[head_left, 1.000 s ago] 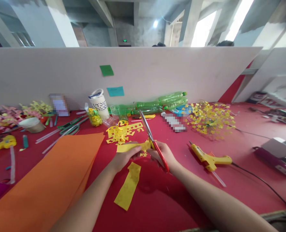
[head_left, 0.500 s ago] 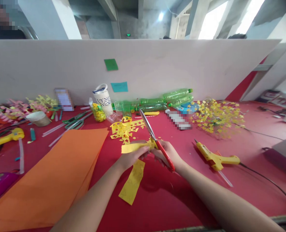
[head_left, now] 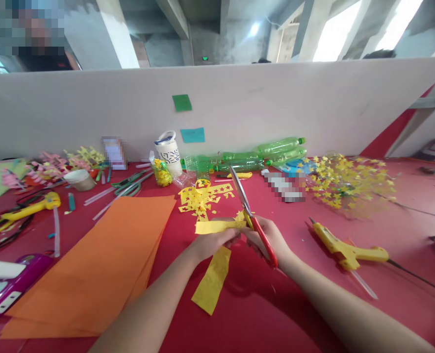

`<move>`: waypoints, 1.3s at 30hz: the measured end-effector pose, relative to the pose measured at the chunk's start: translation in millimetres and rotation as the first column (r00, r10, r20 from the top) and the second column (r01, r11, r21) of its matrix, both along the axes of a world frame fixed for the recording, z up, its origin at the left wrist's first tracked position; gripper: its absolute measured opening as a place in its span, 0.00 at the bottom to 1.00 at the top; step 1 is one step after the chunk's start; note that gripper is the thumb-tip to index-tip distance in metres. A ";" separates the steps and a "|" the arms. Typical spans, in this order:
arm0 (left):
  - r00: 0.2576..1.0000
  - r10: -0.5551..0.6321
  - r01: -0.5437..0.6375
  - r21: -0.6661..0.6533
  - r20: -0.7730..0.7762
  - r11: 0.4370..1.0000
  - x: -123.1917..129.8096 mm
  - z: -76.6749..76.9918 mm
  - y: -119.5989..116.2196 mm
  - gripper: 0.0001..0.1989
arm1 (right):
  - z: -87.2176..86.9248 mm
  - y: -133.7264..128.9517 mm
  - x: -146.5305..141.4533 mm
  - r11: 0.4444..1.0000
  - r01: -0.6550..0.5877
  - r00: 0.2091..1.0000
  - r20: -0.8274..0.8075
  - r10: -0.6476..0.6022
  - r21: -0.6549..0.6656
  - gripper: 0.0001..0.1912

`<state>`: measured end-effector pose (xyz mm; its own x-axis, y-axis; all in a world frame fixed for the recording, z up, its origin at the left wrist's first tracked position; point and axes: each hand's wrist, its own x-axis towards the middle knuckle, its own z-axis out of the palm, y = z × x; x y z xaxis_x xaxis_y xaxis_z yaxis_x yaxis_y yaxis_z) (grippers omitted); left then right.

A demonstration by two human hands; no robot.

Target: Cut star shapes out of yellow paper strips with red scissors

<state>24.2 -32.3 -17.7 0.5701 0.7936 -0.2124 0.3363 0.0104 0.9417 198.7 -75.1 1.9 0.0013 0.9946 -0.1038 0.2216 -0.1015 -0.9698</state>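
My left hand (head_left: 212, 243) pinches a yellow strip (head_left: 217, 226) that sticks out to the left above the fingers. Close beside it, my right hand (head_left: 270, 241) is wrapped round the red handles of the scissors (head_left: 249, 211), whose blades point up and away to the left. Below my left hand a wider yellow piece (head_left: 212, 282) lies on the red table (head_left: 276, 318). Just beyond both hands are yellow offcuts with star-shaped holes (head_left: 198, 196) and a few small stars (head_left: 240, 215). The fingertips of both hands nearly meet and partly hide each other.
Orange sheets (head_left: 95, 255) cover the left side. A yellow glue gun (head_left: 345, 247) with a cord lies at right, below a bunch of yellow stars (head_left: 344, 184). Green bottles (head_left: 279, 149), a white cup (head_left: 168, 154) and green scissors (head_left: 132, 184) lie toward the white partition (head_left: 246, 108).
The view has turned slightly left, so everything appears shifted right. Both hands keep nearly the same pose, with the strip and scissors still held.
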 end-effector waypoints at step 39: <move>0.596 0.544 -0.586 -0.143 0.590 0.797 -19.8 14.4 26.6 0.09 | 17.0 -8.4 9.2 0.885 -0.427 0.881 0.136 0.453 -0.187 0.26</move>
